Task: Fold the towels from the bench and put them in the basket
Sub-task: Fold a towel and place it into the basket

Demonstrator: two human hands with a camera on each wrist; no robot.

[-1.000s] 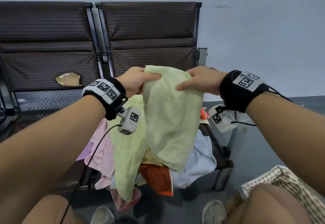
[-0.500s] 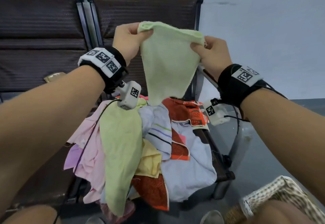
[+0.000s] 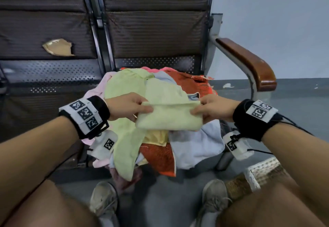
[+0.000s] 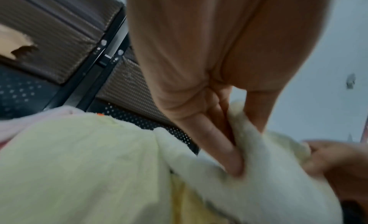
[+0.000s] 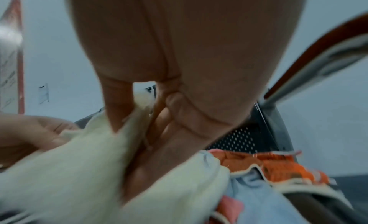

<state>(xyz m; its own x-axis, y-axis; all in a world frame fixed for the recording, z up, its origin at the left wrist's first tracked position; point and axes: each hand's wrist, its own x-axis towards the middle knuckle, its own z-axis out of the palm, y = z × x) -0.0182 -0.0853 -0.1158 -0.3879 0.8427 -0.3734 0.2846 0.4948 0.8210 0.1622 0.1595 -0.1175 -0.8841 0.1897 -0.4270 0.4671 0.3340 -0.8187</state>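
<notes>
My left hand (image 3: 127, 106) pinches the folded pale green towel (image 3: 169, 118) at its nine o'clock end; my right hand (image 3: 211, 108) pinches its three o'clock end; it hangs over the towel pile (image 3: 194, 146) on the desk (image 3: 53, 77); basket (image 3: 263, 173) at five o'clock.

Both hands, left (image 3: 127, 106) and right (image 3: 214, 110), pinch with thumb and fingers.

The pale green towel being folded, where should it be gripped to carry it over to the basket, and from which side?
Probably by its two short ends, from the sides, as now: the left hand and right hand each pinch one end of the folded pale green towel. It lies as a flat horizontal band with layers stacked, so end pinches should keep the fold shut on the way to the basket.
</notes>
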